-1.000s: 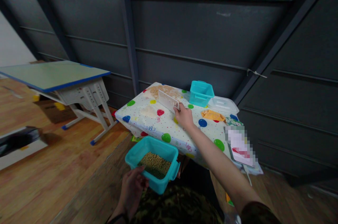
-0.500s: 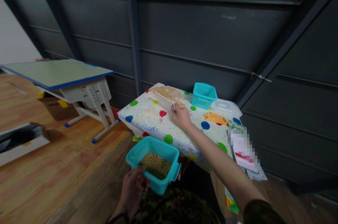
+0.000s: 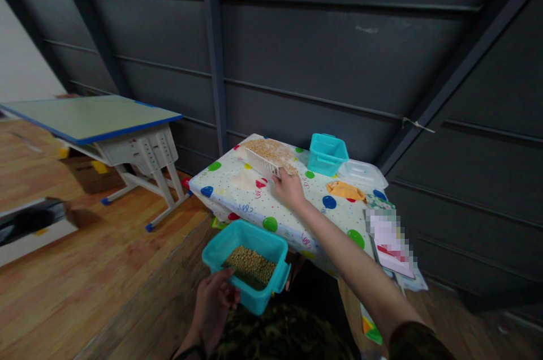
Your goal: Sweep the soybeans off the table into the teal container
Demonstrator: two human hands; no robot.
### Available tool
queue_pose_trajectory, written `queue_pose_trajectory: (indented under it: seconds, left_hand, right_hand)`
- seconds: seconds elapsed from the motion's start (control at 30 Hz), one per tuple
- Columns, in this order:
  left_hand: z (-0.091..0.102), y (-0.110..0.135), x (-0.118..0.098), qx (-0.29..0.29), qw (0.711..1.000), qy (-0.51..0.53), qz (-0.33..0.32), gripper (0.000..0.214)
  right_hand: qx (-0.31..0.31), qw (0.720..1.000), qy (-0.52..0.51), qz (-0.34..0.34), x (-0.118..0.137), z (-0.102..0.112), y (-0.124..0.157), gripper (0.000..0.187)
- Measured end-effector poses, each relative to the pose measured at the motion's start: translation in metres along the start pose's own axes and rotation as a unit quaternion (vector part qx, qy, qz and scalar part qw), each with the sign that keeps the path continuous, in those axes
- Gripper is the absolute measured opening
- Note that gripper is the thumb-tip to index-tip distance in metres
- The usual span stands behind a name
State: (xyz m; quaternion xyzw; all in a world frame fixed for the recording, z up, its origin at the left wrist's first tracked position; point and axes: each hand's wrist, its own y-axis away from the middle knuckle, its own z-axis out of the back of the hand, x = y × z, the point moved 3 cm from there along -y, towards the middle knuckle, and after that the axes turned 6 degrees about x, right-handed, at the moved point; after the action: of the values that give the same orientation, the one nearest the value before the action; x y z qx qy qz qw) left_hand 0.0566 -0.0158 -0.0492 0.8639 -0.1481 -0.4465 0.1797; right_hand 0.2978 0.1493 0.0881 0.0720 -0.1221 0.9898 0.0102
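My left hand (image 3: 215, 299) grips the near left side of a teal plastic box (image 3: 212, 247), below the table's front edge. Yellowish soybeans (image 3: 251, 261) cover the bottom of that box. Over the tabletop, the fingers of my right hand (image 3: 291, 187) are closed on the end of a white, flat, comb-like tool (image 3: 262, 163) with slots or teeth along it; its exact kind is unclear. Just behind this tool lies a spread of pale tan grains (image 3: 271, 148) on the patterned tablecloth (image 3: 250, 213).
A second teal box (image 3: 324, 165) stands at the table's back, beside a clear lid (image 3: 362, 173). An orange cloth (image 3: 347, 190) lies nearer, with a blurred pinkish item (image 3: 392, 244) at the right edge. Left are a green-topped desk (image 3: 97, 116) and a white box (image 3: 38, 230) on the floor.
My right hand and the white tool have shifted slightly left, and the tool has turned so that more of its teeth show. The left hand and its box stay in place.
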Motion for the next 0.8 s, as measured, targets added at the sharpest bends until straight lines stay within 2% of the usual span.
queue_pose_trajectory:
  seconds: [0.1,0.23,0.43,0.53,0.8]
  left_hand:
    - [0.0,0.0,0.001,0.018,1.0,-0.005,0.002,0.046]
    - [-0.001,0.0,-0.002,0.012,1.0,-0.009,0.002,0.045]
    - [-0.005,0.002,-0.006,0.01,1.0,-0.002,-0.005,0.043]
    - [-0.005,0.002,-0.005,0.009,1.0,-0.005,-0.005,0.044]
    - [0.002,-0.006,0.003,0.009,1.0,-0.006,-0.005,0.044]
  right_hand:
    - [0.012,1.0,-0.003,0.014,0.009,-0.002,0.005,0.033]
    - [0.006,0.999,-0.021,0.03,0.017,-0.001,0.011,0.029]
    - [-0.003,1.0,-0.007,-0.014,0.004,0.007,0.016,0.032]
    - [0.007,1.0,0.009,-0.011,0.005,0.007,0.024,0.031]
    - [0.024,1.0,-0.008,0.005,0.052,0.0,0.031,0.027]
